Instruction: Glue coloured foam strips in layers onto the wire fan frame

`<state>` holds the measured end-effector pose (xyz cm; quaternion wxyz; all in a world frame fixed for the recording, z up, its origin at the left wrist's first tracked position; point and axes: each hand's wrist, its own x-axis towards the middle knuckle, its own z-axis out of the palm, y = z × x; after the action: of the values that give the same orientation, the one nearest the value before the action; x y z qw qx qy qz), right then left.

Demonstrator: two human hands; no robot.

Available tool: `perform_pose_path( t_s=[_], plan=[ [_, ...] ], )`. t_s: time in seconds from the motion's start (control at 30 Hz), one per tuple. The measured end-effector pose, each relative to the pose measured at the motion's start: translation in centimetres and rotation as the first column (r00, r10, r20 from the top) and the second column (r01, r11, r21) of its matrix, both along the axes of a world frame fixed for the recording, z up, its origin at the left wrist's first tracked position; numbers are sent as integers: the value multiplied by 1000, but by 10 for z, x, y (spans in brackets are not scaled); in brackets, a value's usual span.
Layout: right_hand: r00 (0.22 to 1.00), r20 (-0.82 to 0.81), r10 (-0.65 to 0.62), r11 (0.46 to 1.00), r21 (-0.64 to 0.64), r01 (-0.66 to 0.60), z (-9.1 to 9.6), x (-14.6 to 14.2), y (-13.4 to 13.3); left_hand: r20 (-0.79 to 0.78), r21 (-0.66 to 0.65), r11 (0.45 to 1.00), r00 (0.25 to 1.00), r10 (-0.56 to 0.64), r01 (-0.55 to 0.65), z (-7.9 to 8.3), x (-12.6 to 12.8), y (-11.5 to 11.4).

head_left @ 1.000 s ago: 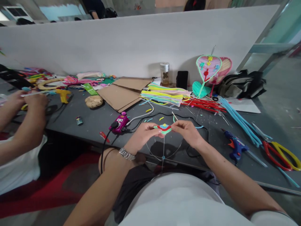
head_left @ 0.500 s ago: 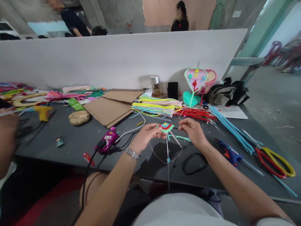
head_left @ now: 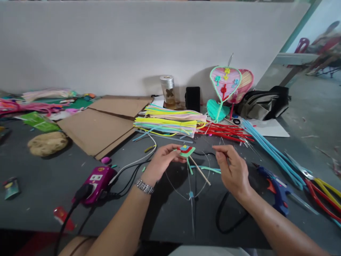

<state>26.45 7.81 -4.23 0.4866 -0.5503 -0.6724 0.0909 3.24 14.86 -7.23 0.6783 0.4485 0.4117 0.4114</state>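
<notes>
In my left hand (head_left: 162, 160) is a small fan-shaped piece (head_left: 187, 152) of pipe cleaners banded in green, red, blue and yellow, gripped at its left edge. A wooden stick (head_left: 201, 171) slants down from under it. Below hangs a thin looped wire with a small blue knot (head_left: 191, 194). To the right of the piece, apart from it, my right hand (head_left: 234, 169) has thumb and forefinger pinched together. A faint thin strand seems to run near those fingertips, too fine to make out. A green pipe cleaner (head_left: 210, 169) lies between the hands.
Bundled pipe cleaners (head_left: 167, 125), cardboard (head_left: 98, 128), a jar (head_left: 167, 93) and a phone (head_left: 193, 99) lie toward the white partition. Finished heart-shaped fans (head_left: 226, 83) stand there. A blue glue gun (head_left: 277, 192) and pliers (head_left: 317, 188) are at right, a purple power socket (head_left: 99, 181) at left.
The view has tilted down and come closer to the table. My right hand has moved away from the fan-shaped piece, to the right and slightly down. My left hand keeps its hold.
</notes>
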Motion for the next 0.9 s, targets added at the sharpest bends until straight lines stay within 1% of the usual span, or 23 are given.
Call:
perform_pose_path(
  t_s=[0.1,0.17,0.33,0.5,0.63,0.77,0.9],
  plan=[
    [999,45,14,1000,0,-14,-4,-1,-1,-18,-10,1000,1000,-21,21,0,2,-2],
    [999,50,17,1000,-15,-16,-6,0,-1,-23,-7,1000,1000,-14,14,1,4,-2],
    [999,26,33,997,-74,-31,-10,2,-1,-34,5,1000,999,12,-12,4,3,-4],
    [998,-20,62,988,-140,-65,-10,-2,-4,-53,35,999,998,-22,24,5,4,-4],
    [996,-74,55,979,-191,-69,-11,-4,-6,-59,41,999,998,-30,32,3,4,-3],
    [994,-104,35,976,-210,-56,-15,-2,-4,-43,46,999,999,-27,29,3,4,-4],
    [996,-85,28,979,-199,-45,-19,-2,-2,-54,34,999,998,-25,27,6,5,-5]
  ],
)
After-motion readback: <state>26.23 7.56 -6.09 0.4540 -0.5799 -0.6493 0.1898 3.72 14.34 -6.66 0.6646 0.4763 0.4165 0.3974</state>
